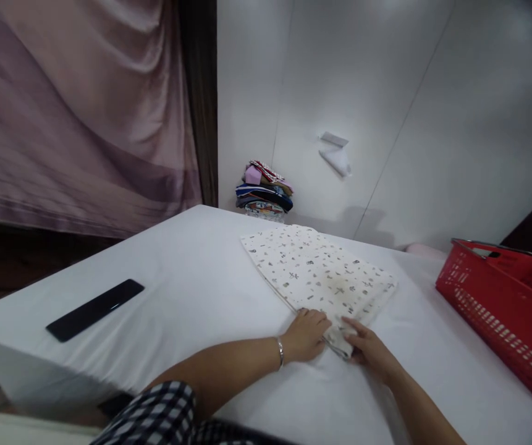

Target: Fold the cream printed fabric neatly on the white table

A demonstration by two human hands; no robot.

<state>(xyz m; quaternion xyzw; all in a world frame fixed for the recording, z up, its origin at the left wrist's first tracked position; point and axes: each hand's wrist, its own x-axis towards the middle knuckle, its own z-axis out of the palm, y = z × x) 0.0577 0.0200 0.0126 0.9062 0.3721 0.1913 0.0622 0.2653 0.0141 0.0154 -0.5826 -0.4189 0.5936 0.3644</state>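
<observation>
A white cloth with small dark and beige prints, seemingly a garment, lies flat on the white-covered table. Its near end is turned over into a narrow fold. My left hand, with a silver bracelet at the wrist, has its fingers curled over the left side of this end. On the other side my right hand pinches the folded end, thumb and fingers closed around it. Both palms are hidden from view, and so is the cloth's underside.
A red perforated plastic basket stands at the table's right. At left lies a black phone-like slab. A stack of folded clothes rises past the far edge, by the white wall. A pinkish curtain hangs at far left.
</observation>
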